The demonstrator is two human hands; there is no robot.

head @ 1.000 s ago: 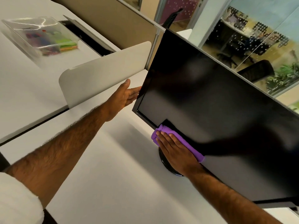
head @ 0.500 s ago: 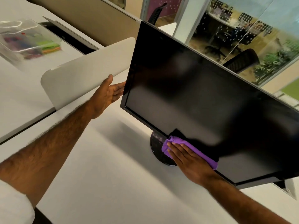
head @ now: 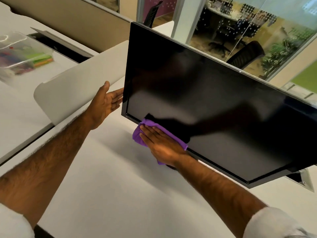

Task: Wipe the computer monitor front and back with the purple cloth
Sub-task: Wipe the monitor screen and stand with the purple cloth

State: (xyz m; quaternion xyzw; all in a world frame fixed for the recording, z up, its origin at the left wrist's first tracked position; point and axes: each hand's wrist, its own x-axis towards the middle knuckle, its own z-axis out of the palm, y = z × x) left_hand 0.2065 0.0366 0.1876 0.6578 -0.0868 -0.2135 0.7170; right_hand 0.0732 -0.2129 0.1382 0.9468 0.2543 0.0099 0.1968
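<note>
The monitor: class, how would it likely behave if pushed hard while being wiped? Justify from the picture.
The monitor is wide and thin, so it would probably tilt or swivel; the left hand bracing its side edge suggests as much. Its glossy screen looks stiff, so the purple cloth under the flat right hand should slide easily.

**Around your desk**

A white desk point(head: 106, 186) fills the lower part of your frame. At centre left, a white divider panel point(head: 82, 88) stands on edge. In the upper left you have a clear plastic box point(head: 22, 54) with coloured items inside, just beside an open cable hatch point(head: 56, 43). At upper right, behind glass, you see a black chair point(head: 247, 54) and green plants point(head: 281, 50).
</note>
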